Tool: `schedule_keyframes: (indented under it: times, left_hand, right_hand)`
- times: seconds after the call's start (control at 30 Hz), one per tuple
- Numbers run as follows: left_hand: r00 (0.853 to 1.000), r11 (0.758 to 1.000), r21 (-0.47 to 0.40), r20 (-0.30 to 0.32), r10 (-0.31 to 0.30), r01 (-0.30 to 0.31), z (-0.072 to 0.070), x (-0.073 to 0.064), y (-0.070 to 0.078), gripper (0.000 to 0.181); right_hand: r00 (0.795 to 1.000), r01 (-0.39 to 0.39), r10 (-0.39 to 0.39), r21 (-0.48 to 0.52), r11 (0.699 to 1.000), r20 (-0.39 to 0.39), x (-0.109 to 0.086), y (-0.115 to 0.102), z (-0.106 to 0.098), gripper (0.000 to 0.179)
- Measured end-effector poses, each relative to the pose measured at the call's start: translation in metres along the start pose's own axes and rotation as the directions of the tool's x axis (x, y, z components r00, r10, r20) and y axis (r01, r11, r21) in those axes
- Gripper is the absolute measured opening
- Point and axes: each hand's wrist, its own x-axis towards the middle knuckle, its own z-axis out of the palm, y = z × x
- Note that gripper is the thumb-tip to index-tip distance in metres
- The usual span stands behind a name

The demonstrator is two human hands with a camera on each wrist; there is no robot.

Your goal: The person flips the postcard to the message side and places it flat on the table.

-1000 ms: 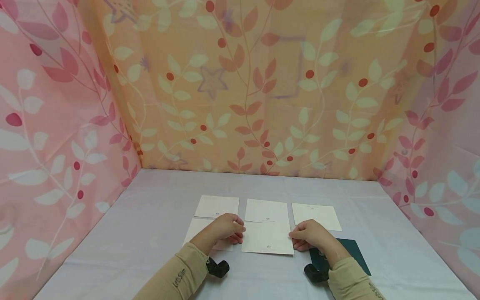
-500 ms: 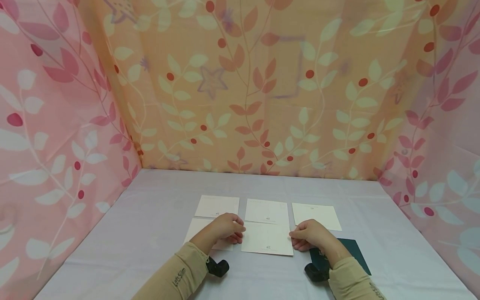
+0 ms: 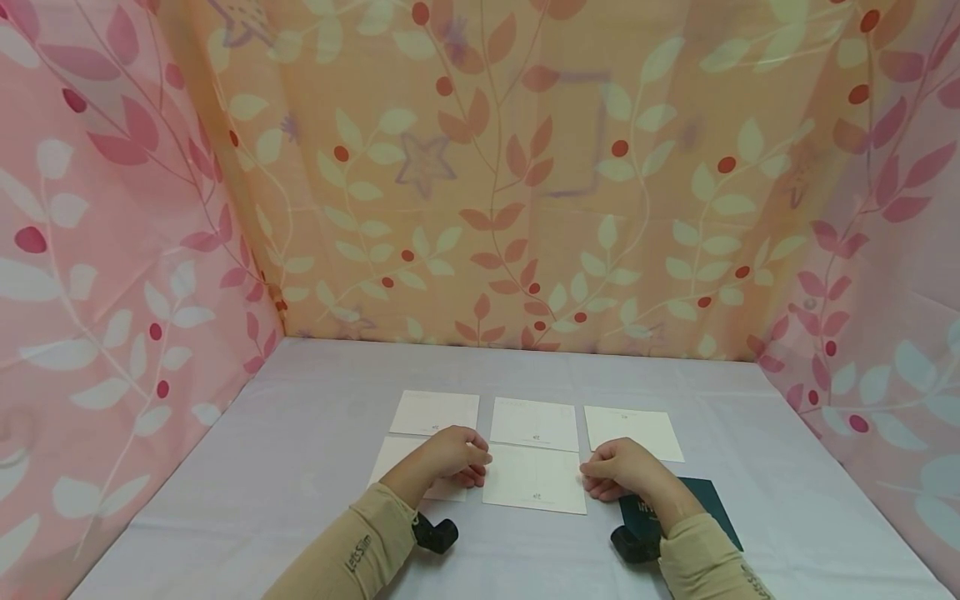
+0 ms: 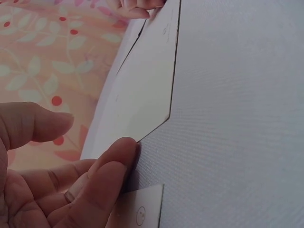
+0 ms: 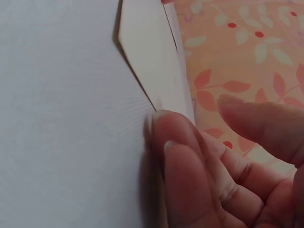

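A cream card point(image 3: 534, 483), like a postcard with faint print near its front edge, lies flat between the two hands. My left hand point(image 3: 452, 457) is at its left side, over part of another cream card point(image 3: 392, 458). At the right side is my right hand point(image 3: 622, 468). The left wrist view shows fingertips point(image 4: 124, 148) right at the middle card's edge, with the thumb held apart. Similarly, the right wrist view has fingertips point(image 5: 166, 121) at the card's edge and the thumb lifted away. Neither hand pinches the card.
Three more cream cards form a row behind: a left one point(image 3: 437, 412), a middle one point(image 3: 534, 421) and a right one point(image 3: 632, 432). A dark green folder point(image 3: 708, 510) lies partly under the right forearm. Patterned curtains point(image 3: 480, 183) enclose the white tabletop point(image 3: 247, 483).
The middle front card has slid slightly toward the person, so it overlaps the card behind it less. My right hand has shifted a little to the right; my left hand stays put.
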Motion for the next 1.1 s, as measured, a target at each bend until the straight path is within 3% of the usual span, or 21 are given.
schedule_keyframes:
  times: [0.4,0.8,1.1]
  left_hand:
    - [1.0,1.0,-0.022,0.005,0.007,-0.007,-0.001,0.009,0.003,0.021]
    - [0.997,0.997,-0.024,0.014,0.076,-0.076,0.02,0.018,0.018,0.021]
    - [0.993,0.994,-0.028,0.04,0.11,-0.108,0.036,0.025,0.028,0.018]
  right_hand:
    - [0.999,0.006,-0.006,-0.002,1.0,-0.033,-0.001,-0.005,-0.005,0.015]
    - [0.996,0.085,-0.085,0.004,0.996,-0.01,-0.004,0.0,-0.021,0.018]
    - [0.996,0.042,-0.045,-0.036,0.998,-0.079,-0.009,0.003,-0.035,0.016]
